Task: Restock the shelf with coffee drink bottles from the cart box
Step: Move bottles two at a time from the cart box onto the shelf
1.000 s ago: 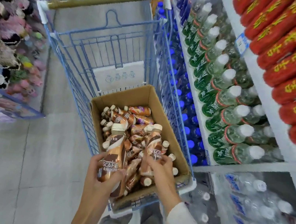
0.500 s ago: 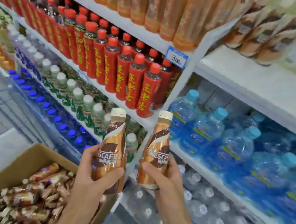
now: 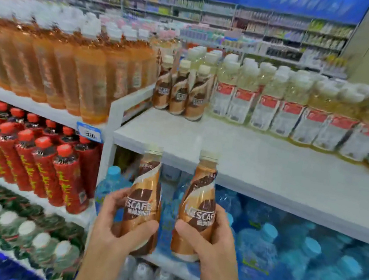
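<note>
My left hand (image 3: 114, 228) grips a brown Nescafe coffee bottle (image 3: 144, 196) upright by its lower half. My right hand (image 3: 206, 240) grips a second coffee bottle (image 3: 199, 202) the same way, just to the right. Both bottles are held in front of the white shelf (image 3: 237, 153), a little below its front edge. At the back left of that shelf stand three coffee bottles (image 3: 180, 90) in a row. The cart and its box are out of view.
Pale yellow drink bottles (image 3: 287, 107) line the back of the same shelf to the right. Orange tea bottles (image 3: 69, 66) fill the shelf to the left, red bottles (image 3: 30, 159) below them. Blue water bottles (image 3: 281, 252) sit under the white shelf.
The view has swung up from the cart box to the upper shelf. Both hands have lifted the two coffee bottles out of the box and raised them toward the white shelf.
</note>
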